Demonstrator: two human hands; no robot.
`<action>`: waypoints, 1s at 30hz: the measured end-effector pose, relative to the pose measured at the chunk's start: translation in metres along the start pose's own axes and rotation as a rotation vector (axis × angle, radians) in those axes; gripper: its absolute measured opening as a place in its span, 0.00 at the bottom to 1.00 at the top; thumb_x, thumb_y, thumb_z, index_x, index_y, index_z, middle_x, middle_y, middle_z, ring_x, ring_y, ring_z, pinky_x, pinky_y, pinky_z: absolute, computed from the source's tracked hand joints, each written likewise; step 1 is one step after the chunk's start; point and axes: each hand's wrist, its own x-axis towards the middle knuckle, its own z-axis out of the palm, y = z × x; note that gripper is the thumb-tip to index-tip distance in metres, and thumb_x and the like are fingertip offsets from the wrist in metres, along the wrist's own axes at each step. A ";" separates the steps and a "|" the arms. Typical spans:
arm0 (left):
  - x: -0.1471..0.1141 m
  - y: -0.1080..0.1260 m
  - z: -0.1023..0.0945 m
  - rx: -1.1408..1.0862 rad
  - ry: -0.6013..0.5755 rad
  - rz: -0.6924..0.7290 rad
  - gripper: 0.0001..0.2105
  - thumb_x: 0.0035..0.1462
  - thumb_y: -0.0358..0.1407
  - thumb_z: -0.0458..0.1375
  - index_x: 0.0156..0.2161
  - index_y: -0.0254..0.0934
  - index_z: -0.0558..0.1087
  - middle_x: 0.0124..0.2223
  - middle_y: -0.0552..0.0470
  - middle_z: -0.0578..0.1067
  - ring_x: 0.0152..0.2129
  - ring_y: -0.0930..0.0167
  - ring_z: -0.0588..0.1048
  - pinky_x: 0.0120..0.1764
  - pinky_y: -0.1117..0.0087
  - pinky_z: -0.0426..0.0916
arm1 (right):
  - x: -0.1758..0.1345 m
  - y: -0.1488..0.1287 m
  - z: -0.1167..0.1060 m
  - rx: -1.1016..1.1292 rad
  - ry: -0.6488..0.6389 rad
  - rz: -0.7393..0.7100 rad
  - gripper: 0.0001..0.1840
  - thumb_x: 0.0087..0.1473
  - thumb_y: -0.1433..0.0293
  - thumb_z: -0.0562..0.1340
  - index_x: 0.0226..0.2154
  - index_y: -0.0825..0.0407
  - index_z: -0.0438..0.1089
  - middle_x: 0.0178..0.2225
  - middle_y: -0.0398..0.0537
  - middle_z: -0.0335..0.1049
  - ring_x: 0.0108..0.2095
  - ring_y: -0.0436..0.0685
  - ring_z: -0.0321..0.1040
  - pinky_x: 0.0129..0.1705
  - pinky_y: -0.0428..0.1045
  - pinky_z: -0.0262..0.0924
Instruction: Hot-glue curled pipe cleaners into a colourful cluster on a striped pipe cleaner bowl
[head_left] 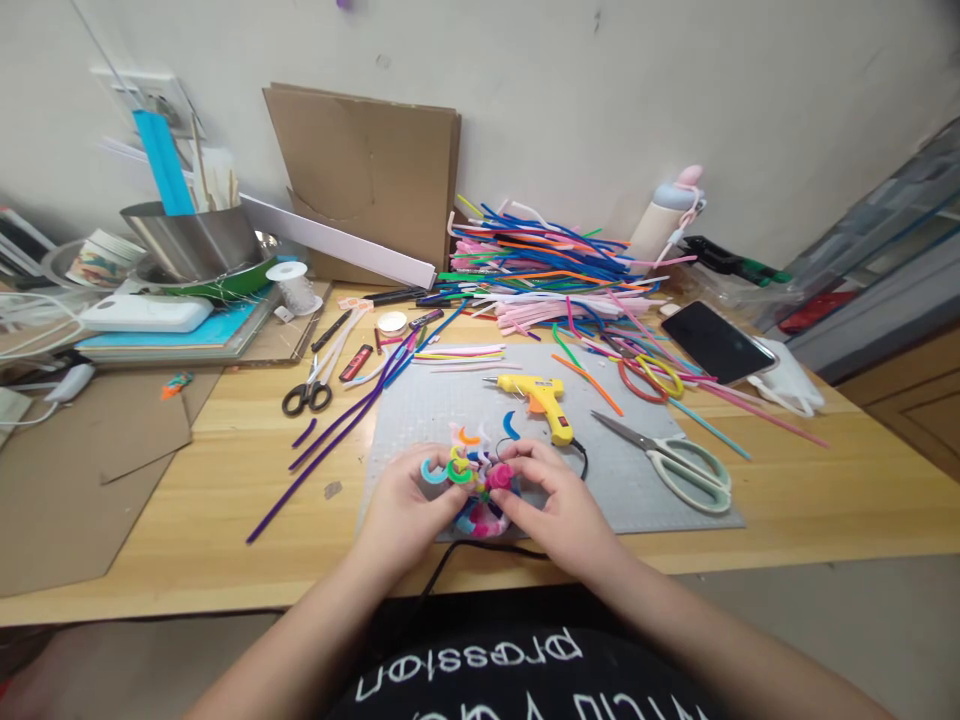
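Between my two hands is a small colourful pipe-cleaner craft [484, 515], with a fuzzy pink, blue and white ring below and curled orange, yellow, green and light blue pieces on top. My left hand [409, 500] is closed on its left side, thumb near the green curl. My right hand [551, 500] pinches the magenta coil [499, 478] on its right side. Fingers hide part of the craft. Just beyond lies a yellow hot glue gun [544, 398] on a grey cutting mat [420, 410], near a loose blue curl [511, 426].
Pale-green-handled scissors [694, 472] lie on the right of the mat. Behind are a heap of pipe cleaners [555, 265], red-and-yellow-handled scissors [645, 375] and a phone [720, 340]. Purple pipe cleaners [330, 450] and black scissors [307, 397] lie left. A black cord [480, 543] crosses the front edge.
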 end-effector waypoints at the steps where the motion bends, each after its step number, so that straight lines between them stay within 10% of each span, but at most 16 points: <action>1: 0.000 0.001 0.000 0.006 0.000 0.012 0.02 0.51 0.33 0.60 0.31 0.40 0.76 0.33 0.49 0.78 0.33 0.66 0.76 0.40 0.62 0.70 | 0.000 0.000 -0.002 -0.027 -0.016 -0.015 0.05 0.52 0.69 0.63 0.33 0.51 0.74 0.42 0.51 0.66 0.47 0.59 0.65 0.52 0.57 0.58; 30: 0.002 -0.003 0.002 0.088 -0.011 0.078 0.02 0.51 0.33 0.61 0.29 0.40 0.75 0.32 0.49 0.79 0.33 0.66 0.76 0.40 0.61 0.69 | -0.002 0.005 -0.004 -0.148 0.081 -0.047 0.02 0.51 0.71 0.65 0.29 0.48 0.75 0.36 0.46 0.70 0.42 0.58 0.67 0.48 0.58 0.54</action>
